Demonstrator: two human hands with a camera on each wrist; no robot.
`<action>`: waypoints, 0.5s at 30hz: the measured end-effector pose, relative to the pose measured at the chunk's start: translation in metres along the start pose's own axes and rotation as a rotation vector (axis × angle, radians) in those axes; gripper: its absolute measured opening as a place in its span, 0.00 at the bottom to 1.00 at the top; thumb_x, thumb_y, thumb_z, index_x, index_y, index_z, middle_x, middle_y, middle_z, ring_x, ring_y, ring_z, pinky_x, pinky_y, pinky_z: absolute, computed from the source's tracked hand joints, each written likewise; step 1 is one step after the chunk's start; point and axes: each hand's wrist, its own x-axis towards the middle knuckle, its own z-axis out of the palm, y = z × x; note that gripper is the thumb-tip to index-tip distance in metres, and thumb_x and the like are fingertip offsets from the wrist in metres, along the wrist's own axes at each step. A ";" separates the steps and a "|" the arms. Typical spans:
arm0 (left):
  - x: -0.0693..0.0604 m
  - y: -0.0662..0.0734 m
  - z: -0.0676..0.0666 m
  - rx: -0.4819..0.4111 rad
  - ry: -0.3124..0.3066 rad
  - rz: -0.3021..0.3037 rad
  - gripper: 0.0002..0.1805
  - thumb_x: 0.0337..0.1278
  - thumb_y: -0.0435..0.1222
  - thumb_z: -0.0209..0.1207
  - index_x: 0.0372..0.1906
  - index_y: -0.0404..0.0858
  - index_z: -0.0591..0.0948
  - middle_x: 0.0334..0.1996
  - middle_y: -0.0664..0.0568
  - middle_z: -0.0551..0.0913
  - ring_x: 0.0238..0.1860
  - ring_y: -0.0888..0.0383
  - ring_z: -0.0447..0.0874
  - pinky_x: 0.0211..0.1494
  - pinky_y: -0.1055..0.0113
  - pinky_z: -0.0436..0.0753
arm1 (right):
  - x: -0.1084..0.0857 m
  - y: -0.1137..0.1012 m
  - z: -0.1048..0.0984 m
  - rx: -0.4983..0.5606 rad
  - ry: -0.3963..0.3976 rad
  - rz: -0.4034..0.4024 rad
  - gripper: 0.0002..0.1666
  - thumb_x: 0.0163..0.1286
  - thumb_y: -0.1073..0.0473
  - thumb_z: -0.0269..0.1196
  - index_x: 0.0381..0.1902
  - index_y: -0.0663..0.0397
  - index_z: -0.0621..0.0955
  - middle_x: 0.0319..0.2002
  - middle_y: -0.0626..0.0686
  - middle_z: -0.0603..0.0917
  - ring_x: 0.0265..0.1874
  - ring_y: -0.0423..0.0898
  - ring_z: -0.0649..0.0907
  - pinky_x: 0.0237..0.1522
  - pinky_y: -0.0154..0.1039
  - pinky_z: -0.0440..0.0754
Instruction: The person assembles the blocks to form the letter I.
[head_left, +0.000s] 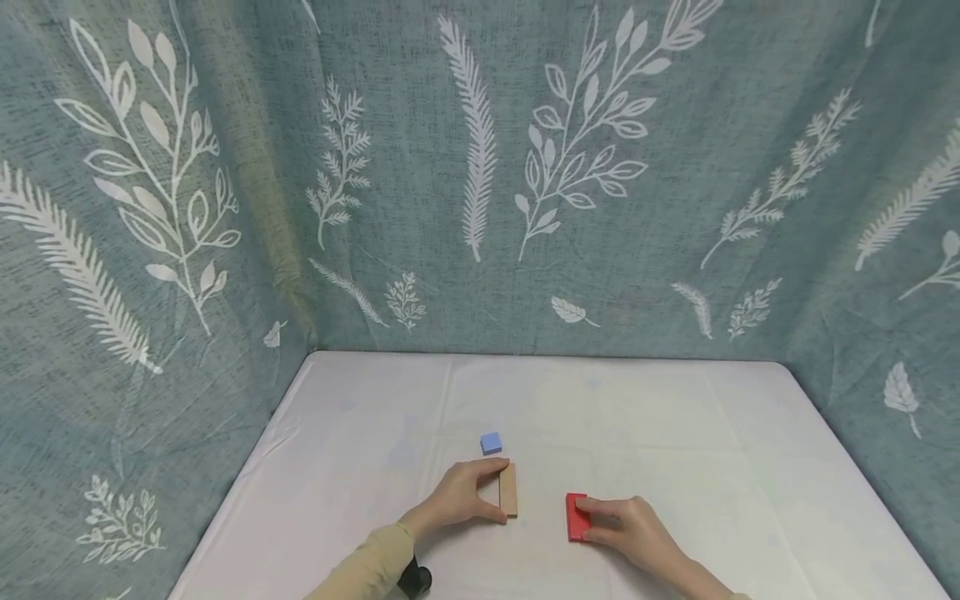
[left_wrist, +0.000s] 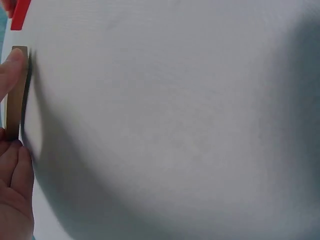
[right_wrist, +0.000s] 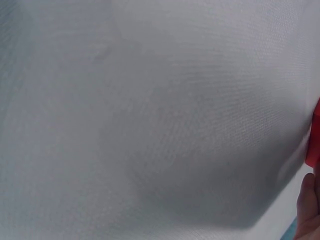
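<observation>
White cloth-covered table [head_left: 697, 450] extends broadly to far and right edges. Three blocks: one blue square block [head_left: 491, 443], farthest; one tan wooden bar [head_left: 508, 492], left hand [head_left: 459, 495] grasping its ends; one red rectangular block [head_left: 576, 520], right, pinched by right hand [head_left: 632, 527].

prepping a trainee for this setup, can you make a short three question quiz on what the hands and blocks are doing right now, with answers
1. True or false: the blue block lies farther from the person than the red block.

2. Fill in the colour: the left hand holds the ____ block.

3. Multiple choice: what grips the red block?
a) the left hand
b) the right hand
c) neither hand

Key:
1. True.
2. Tan; fingers and thumb hold the tan block at its two ends.
3. b
</observation>
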 end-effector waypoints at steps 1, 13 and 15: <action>0.000 0.000 -0.001 -0.002 0.001 0.003 0.43 0.33 0.42 0.76 0.61 0.33 0.74 0.61 0.44 0.76 0.62 0.47 0.74 0.64 0.61 0.77 | 0.000 -0.001 0.000 0.001 -0.001 0.000 0.23 0.54 0.51 0.70 0.47 0.54 0.85 0.45 0.54 0.87 0.48 0.53 0.85 0.46 0.44 0.86; 0.007 0.018 -0.024 -0.078 0.046 0.062 0.43 0.39 0.36 0.74 0.65 0.30 0.69 0.65 0.39 0.71 0.65 0.45 0.70 0.65 0.60 0.76 | 0.001 -0.004 -0.001 -0.018 -0.017 0.014 0.23 0.54 0.52 0.71 0.47 0.55 0.85 0.46 0.55 0.86 0.48 0.54 0.85 0.46 0.45 0.86; 0.009 0.021 -0.029 -0.076 0.054 0.057 0.43 0.39 0.35 0.74 0.65 0.31 0.69 0.65 0.40 0.70 0.66 0.45 0.70 0.65 0.60 0.76 | 0.002 -0.004 -0.001 -0.023 -0.017 0.014 0.23 0.54 0.52 0.71 0.47 0.54 0.85 0.46 0.55 0.86 0.48 0.53 0.85 0.45 0.44 0.86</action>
